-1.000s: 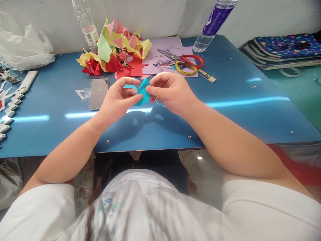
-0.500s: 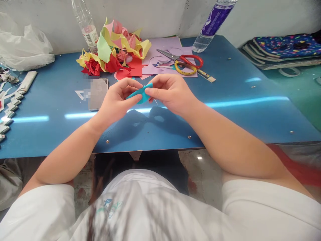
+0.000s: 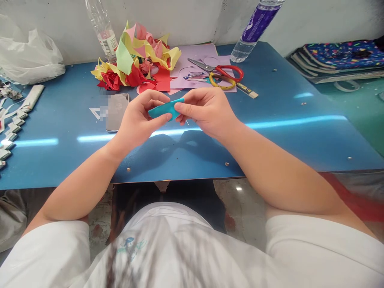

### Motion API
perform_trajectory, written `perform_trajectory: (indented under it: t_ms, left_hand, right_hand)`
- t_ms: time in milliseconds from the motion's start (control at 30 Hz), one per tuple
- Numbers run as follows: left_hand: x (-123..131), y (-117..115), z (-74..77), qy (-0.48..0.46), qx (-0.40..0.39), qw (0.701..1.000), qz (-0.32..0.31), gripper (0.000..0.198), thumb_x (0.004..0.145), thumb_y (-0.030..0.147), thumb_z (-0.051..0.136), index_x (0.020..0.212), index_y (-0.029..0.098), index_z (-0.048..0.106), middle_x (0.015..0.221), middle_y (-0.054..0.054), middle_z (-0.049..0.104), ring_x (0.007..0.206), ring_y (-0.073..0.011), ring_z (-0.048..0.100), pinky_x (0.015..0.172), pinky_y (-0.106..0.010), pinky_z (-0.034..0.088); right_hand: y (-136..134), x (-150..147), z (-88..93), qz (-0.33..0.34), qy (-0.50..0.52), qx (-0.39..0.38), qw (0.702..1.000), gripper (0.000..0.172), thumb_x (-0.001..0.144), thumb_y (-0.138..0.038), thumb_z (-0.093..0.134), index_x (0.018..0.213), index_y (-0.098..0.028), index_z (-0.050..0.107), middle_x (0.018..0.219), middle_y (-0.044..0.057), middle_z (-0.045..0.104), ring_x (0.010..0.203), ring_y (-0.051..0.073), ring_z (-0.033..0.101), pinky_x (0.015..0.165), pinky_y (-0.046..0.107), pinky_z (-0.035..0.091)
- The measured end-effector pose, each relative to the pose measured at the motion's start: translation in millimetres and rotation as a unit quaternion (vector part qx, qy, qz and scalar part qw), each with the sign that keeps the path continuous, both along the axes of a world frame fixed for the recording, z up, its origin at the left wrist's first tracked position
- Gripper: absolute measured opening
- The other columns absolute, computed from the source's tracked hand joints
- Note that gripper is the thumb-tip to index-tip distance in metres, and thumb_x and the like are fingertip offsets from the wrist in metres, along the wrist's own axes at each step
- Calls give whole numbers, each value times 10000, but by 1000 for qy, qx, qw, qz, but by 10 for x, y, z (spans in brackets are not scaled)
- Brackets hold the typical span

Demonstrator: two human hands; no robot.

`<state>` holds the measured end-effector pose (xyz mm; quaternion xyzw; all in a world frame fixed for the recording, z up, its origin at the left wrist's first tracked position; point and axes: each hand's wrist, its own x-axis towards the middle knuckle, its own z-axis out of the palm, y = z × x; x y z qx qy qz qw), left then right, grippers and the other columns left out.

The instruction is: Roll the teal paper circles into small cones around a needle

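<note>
Between my two hands, above the blue table [image 3: 192, 160], is a small piece of turquoise paper [image 3: 163, 109] with a fold along its upper edge. My left hand [image 3: 144, 116] pinches its left and lower side, the thumb lying along the front. With thumb and fingers, my right hand [image 3: 207, 108] grips the right end. Fingers cover parts of the paper, so its full shape is hidden. A thin white sliver [image 3: 187, 122] shows just below my right fingertips. Left of my left hand lies a phone-like grey slab [image 3: 115, 114].
Behind my hands are red and yellow paper flowers [image 3: 141, 60], purple paper sheets [image 3: 198, 54] and scissors [image 3: 223, 76] beside a cutter-like strip [image 3: 247, 90]. Two bottles, one clear [image 3: 105, 36] and one purple-labelled [image 3: 256, 28], stand at the back. A plastic bag [image 3: 30, 56] sits far left.
The turquoise paper has tilted flatter, and its left end now shows more beyond my left fingers. Both hands keep hold of it in nearly the same place.
</note>
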<state>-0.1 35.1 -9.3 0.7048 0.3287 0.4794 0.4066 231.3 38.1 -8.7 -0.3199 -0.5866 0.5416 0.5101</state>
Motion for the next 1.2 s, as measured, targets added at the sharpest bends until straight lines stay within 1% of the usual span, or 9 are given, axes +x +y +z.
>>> perform_trajectory:
  t_ms: [133,233,367,467,600,767,867,1033,1200]
  left_hand:
    - [-9,-32,15,-4,-4,1000,8,392,908,318,1036,1200,283,776,1026,-11,834,957,-216,800,799,-390,670]
    - [-5,-26,-15,3,-5,1000,13,411,903,381,1045,1209,288,786,1024,-17,842,900,-216,801,749,-382,647]
    - [3,-29,-2,17,14,999,23,387,937,454,1034,1161,280,771,1059,-28,848,929,-222,804,777,-404,652]
    - [10,-49,48,20,29,999,12,370,953,445,1021,1139,266,755,1120,-33,846,1030,-234,812,842,-427,669]
    - [17,-75,100,41,8,999,19,372,966,430,1015,1151,282,729,1093,-15,832,1050,-243,784,866,-450,682]
    - [13,-38,62,33,6,999,37,368,880,424,1007,1098,276,750,1020,-28,808,916,-228,762,709,-397,595]
    - [7,-13,32,34,4,999,39,369,858,418,1006,1087,277,753,983,-17,808,856,-208,750,677,-368,570]
    - [2,-34,33,36,-1,999,33,402,899,471,1035,1113,280,754,1006,-14,826,856,-196,737,719,-393,612]
    - [-26,-11,10,-5,-38,999,31,559,908,566,1072,1239,304,706,999,1,810,935,-227,745,856,-469,674]
  right_hand:
    - [-10,-16,-6,-4,-4,-2,1000,570,711,-713,1184,806,-254,860,705,2,789,660,183,730,662,371,709]
    - [-13,-34,-4,8,1,1,1000,582,694,-724,1187,809,-261,853,723,-7,778,668,171,709,687,376,713]
    - [-13,-35,0,7,3,30,1000,568,736,-729,1167,826,-275,837,761,-15,760,697,170,690,687,386,678]
    - [-15,-27,-4,-2,9,51,999,518,762,-633,1188,823,-264,830,758,-22,740,675,153,663,649,367,622]
    - [-17,-21,-9,-8,13,62,998,456,845,-598,1147,836,-247,856,753,-14,735,668,145,650,656,352,615]
    - [1,3,-13,-6,10,46,999,490,915,-686,1061,804,-249,868,751,12,765,700,168,686,662,343,639]
    - [-10,9,-7,-13,-5,70,997,521,968,-709,1014,809,-244,843,765,25,760,714,175,685,670,352,628]
    - [-59,-11,14,-48,-47,93,993,442,898,-606,1099,851,-250,841,775,9,753,674,169,652,649,371,562]
    - [-61,-10,1,-65,-28,111,991,290,962,-440,1032,833,-261,844,731,-3,742,660,170,646,656,378,563]
